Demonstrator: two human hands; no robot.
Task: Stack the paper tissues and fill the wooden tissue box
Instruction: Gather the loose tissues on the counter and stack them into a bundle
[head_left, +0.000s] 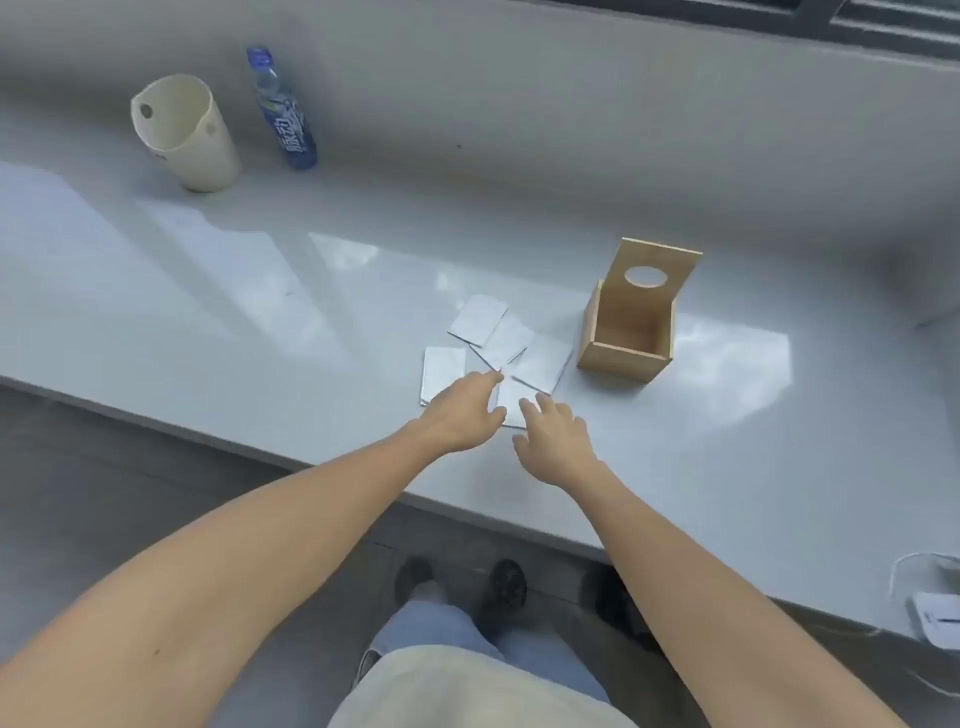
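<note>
The white folded paper tissues (491, 338) lie scattered in a loose fan on the pale grey glossy countertop (260, 312), some overlapping at their corners, one a little apart on the left side of the group. Just to the right of them stands the light wooden tissue box (626, 338), open at the top and with nothing visible inside; its flat wooden lid with a round hole (655, 273) stands upright along the far edge of the box.

Both of the person's arms reach out over the near edge of the counter. The left hand (462, 415) is spread over the nearest tissues, fingers straight and slightly parted, the fingertips on or just above the paper; contact cannot be told for certain. The right hand (553, 441) hovers just beside it, fingers relaxed and apart, its fingertips at the edge of the nearest tissue. Neither hand is curled round anything.

Further back on the left, near the wall, a cream plastic bin with handle holes (184, 132) stands next to a clear drink bottle with a blue cap and blue label (283, 109). At the far right edge a small white object (935, 618) sits on the counter, too cut off to identify. Below the counter are the person's blue jeans and dark shoes (506, 582) on the grey floor
</note>
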